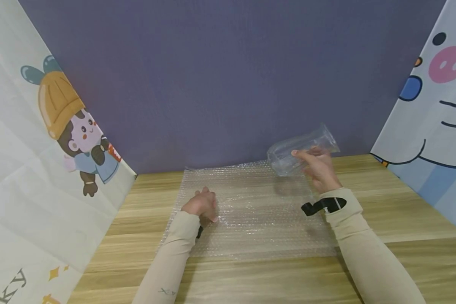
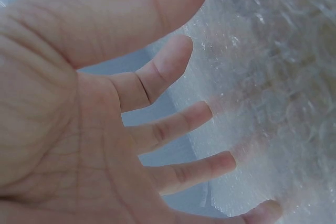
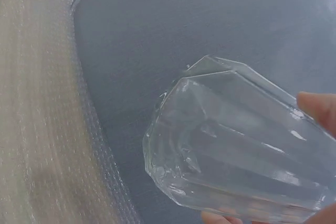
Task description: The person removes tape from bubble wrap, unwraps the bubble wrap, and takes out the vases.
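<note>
A clear faceted glass vase (image 1: 283, 157) lies tipped on its side in the air, its flared mouth to the right and its thick base to the left. My right hand (image 1: 320, 169) grips it round the body, thumb on the near side; in the right wrist view the base of the vase (image 3: 210, 145) shows large. Below it a sheet of bubble wrap (image 1: 254, 211) is spread flat. Over the left part of that sheet is my left hand (image 1: 202, 204). The left wrist view shows its fingers (image 2: 181, 124) spread and loosely bent, fingertips right at the bubble wrap (image 2: 283, 77).
The sheet lies on a wood-grain table (image 1: 289, 278) whose back edge meets a dark blue-purple panel (image 1: 228, 84). White cloths printed with cartoon figures hang at the left (image 1: 15, 147) and right (image 1: 437, 126). A black strap camera (image 1: 323, 206) sits on my right wrist.
</note>
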